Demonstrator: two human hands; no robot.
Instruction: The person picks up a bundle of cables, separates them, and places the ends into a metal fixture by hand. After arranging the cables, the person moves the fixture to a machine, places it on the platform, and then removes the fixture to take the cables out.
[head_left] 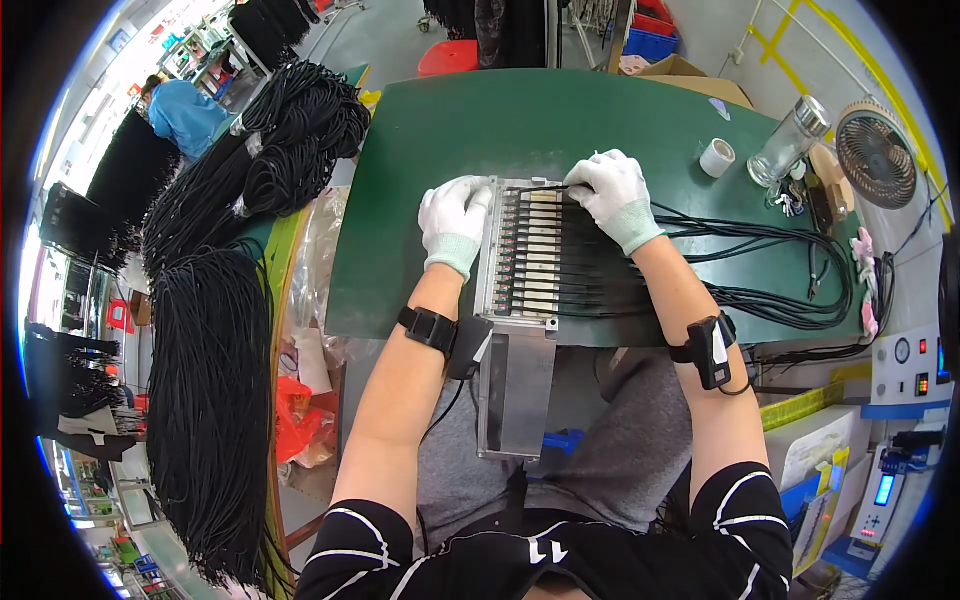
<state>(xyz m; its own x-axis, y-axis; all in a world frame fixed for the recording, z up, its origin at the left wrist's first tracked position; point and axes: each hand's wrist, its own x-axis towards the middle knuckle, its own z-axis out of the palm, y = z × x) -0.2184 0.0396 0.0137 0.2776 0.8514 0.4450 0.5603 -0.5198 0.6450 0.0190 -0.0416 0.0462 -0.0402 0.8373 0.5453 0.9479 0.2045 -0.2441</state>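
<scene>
Our left hand lies flat, holding the metal fixture's left edge on the green bench. Our right hand pinches a black cable at its far end.

- Two gloved hands are working at the bench: the left hand and the right hand.
- One metal fixture tray is lying across the edge of one green table.
- About eleven cables are sitting in the tray's slots; the exact count is hard to tell.
- Two black wrist straps are showing, one on each forearm.
- One roll of tape, one clear jar and one small fan are standing at the right.
- Three big bundles of black cable are hanging at the left.
</scene>
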